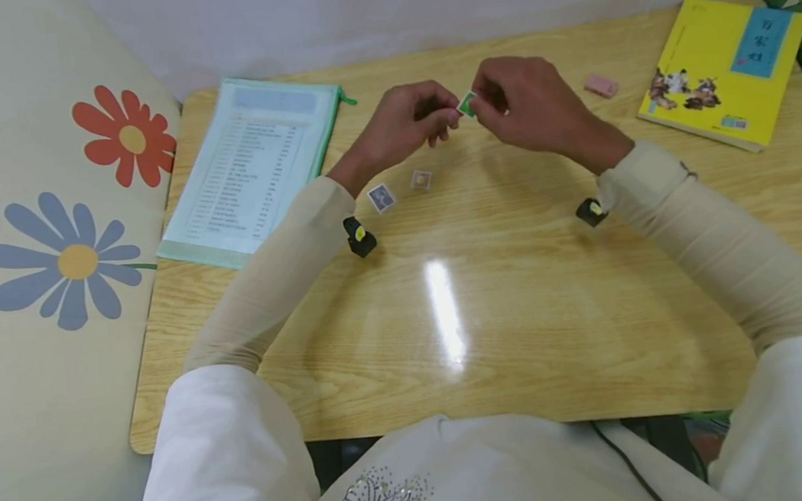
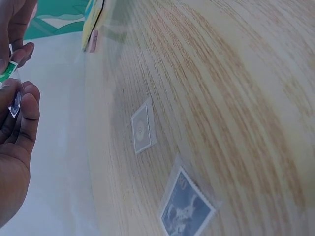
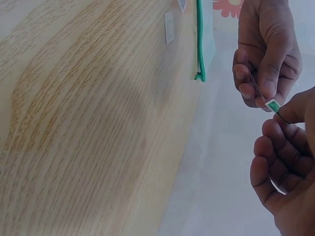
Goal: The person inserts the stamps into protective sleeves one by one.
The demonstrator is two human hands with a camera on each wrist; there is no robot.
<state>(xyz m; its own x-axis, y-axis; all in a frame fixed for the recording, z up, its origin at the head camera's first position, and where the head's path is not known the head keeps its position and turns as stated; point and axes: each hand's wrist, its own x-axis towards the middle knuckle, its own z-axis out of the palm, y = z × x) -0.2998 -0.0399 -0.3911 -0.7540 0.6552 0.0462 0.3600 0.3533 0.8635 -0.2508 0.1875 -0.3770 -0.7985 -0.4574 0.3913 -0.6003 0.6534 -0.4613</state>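
Over the far part of the desk, my right hand (image 1: 526,109) pinches a small green stamp (image 1: 466,105) with a white border. Close beside it, my left hand (image 1: 410,120) pinches a small, thin clear sleeve (image 2: 16,104) between thumb and fingers; something dark shows at its lower end. The green stamp reaches the sleeve's edge, but whether it is partly inside cannot be made out. Below the left hand lie two more stamps on the wood: a dark blue one (image 2: 187,209) in a clear sleeve and a pale one (image 2: 141,129).
A clear zip folder (image 1: 251,168) with a printed list lies at the left. At the right are a yellow book (image 1: 716,101) and a small pink block (image 1: 601,85). The wooden desk (image 1: 515,312) meets a wall at the back.
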